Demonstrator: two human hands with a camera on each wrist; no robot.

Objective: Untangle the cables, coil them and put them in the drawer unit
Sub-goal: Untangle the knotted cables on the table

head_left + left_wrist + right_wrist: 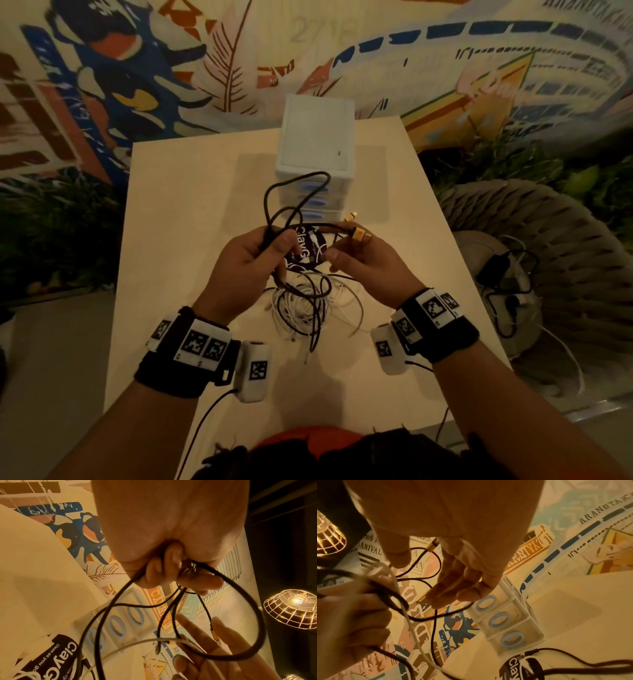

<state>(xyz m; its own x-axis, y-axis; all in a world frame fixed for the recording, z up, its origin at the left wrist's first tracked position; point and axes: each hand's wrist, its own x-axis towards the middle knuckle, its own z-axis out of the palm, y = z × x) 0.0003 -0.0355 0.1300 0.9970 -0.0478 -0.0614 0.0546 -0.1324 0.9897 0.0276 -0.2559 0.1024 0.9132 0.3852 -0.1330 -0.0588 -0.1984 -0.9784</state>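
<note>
My left hand [270,250] grips several loops of a black cable [294,192] that arch up in front of the white drawer unit [317,137]. In the left wrist view its fingers [169,566] curl tightly round the black cable [254,615]. My right hand [346,251] is held beside it with fingers loosely extended [458,586]. The cable's gold connector [360,235] lies on top of those fingers, and a second gold plug [352,216] sticks out just beyond. A tangle of white and black cables [308,308] lies on the table under both hands.
A round dark "ClayGo" item [305,251] lies between my hands and the drawer unit, whose three blue-handled drawers [498,620] are closed. The beige table [178,222] ends close at left and right. A woven chair [548,260] with cables stands to the right.
</note>
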